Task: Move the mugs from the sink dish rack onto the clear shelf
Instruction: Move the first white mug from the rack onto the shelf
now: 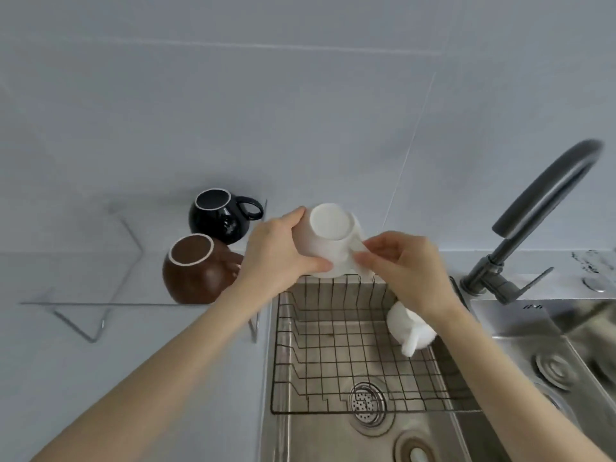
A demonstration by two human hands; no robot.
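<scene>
A white mug (328, 236) hangs upside down above the far edge of the wire dish rack (333, 361). My left hand (280, 255) grips its body from the left. My right hand (405, 265) pinches its handle from the right. A second white mug (408, 326) lies in the rack's right side, partly hidden under my right wrist. On the clear shelf (100, 303) at the left, a black mug (220, 216) and a brown mug (195, 270) stand upside down.
The rack sits in a steel sink (316, 438) with a drain strainer (366, 401). A dark curved faucet (533, 221) rises at the right, beside a second basin (566, 345). A grey tiled wall stands behind the counter.
</scene>
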